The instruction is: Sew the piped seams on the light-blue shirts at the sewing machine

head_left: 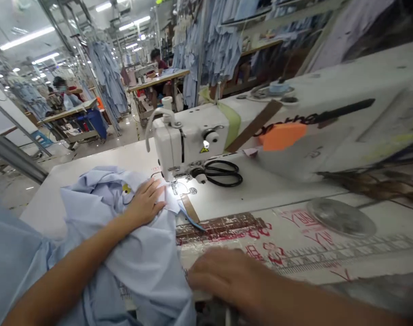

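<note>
Left hand point(147, 201) open and laid flat, fingers stretched out, palm down on the pale blue cloth point(155, 253), just left of the needle point(174, 186)! That cloth sprawls in folds from the centre to the lower left of the frame, one edge right beside the sewing machine's point(192, 136) foot. Over to the right hand point(223, 276), a blur at lower middle, near the front of the bench point(226, 199): whether it grips anything, one cannot tell. Right of centre, an orange patch point(282, 136) brightens the machine.
</note>
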### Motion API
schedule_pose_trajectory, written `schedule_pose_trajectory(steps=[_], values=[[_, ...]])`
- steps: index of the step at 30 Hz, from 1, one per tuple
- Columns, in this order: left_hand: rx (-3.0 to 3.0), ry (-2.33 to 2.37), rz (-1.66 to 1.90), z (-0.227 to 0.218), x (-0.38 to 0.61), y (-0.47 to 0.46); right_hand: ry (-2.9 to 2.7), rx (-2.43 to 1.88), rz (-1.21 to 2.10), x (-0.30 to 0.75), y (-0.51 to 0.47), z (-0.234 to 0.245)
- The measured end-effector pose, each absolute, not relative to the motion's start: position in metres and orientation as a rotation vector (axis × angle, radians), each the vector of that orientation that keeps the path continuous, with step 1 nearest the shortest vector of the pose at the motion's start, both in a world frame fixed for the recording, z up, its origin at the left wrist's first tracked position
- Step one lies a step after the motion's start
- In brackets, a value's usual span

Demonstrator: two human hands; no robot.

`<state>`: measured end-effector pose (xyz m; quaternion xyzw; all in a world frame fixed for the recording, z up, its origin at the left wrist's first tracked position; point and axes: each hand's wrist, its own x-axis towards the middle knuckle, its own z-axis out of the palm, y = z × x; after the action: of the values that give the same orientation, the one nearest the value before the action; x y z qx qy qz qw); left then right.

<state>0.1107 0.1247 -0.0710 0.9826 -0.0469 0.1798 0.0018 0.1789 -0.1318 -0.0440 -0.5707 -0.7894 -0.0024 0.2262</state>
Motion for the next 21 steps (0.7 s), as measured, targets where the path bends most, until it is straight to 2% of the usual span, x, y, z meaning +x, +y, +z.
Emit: schedule_pose_trajectory(steps=[5,9,11,16,21], values=[[3.112,-0.169,0.576,-0.067,0.083,0.106,-1.979,-1.780,-0.151,0.214,-0.110,-0.059],[3.026,-0.701,0.496,-0.050,0.092,0.100,-2.239,-1.586,-0.180,0.207,-0.091,-0.068],[2.993,-0.810,0.370,-0.045,0.100,0.102,-2.344,-1.467,-0.240,0.200,-0.087,-0.066],[2.904,-0.746,0.373,-0.046,0.110,0.107,-2.419,-1.392,-0.283,0.201,-0.095,-0.058],[2.597,-0.233,0.615,-0.061,0.110,0.100,-2.086,-1.832,-0.344,0.214,-0.107,-0.065]])
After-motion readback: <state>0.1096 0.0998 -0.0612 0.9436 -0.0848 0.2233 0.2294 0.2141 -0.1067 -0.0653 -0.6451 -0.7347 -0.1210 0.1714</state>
